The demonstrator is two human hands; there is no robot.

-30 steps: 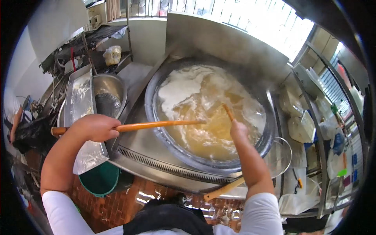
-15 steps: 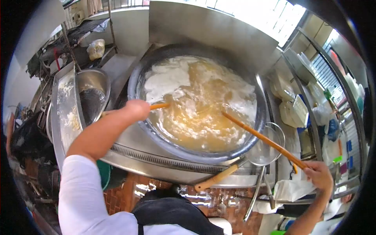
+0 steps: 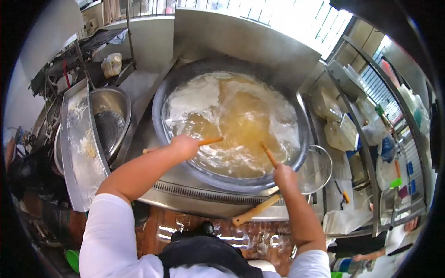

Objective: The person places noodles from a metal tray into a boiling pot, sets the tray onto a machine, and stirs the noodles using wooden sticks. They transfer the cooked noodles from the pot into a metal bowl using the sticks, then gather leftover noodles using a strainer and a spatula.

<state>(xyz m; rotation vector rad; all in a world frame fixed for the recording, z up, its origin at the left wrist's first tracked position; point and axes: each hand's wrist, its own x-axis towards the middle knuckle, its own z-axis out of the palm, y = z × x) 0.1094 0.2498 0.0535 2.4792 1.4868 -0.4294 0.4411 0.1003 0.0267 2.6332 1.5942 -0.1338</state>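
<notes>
A large wok-like pan point(image 3: 160, 116) with a dark rim holds bubbling, yellowish liquid point(image 3: 243, 118) with white foam. My left hand point(image 3: 184, 147) is closed around a wooden stick point(image 3: 212, 141) over the near left rim, its tip pointing right above the liquid. Over the near right side, my right hand point(image 3: 285, 177) grips a second wooden stick point(image 3: 268, 154), whose tip meets the surface. Most of each stick's grip is hidden by the hands. A round wire strainer point(image 3: 327, 173) with a wooden handle point(image 3: 256, 210) lies by the front right of the pan, partly behind my right forearm.
At left, a metal tray point(image 3: 76, 160) with pale noodle-like scraps sits beside a steel basin point(image 3: 124, 104). A metal shelf rack point(image 3: 366, 134) with plastic containers stands at right. Another person's arm point(image 3: 371, 255) shows at lower right. The tiled floor point(image 3: 162, 222) looks wet.
My right hand has moved left and inward with its stick, from the far right to the pan's near rim. My left hand has shifted slightly right and down with its stick.
</notes>
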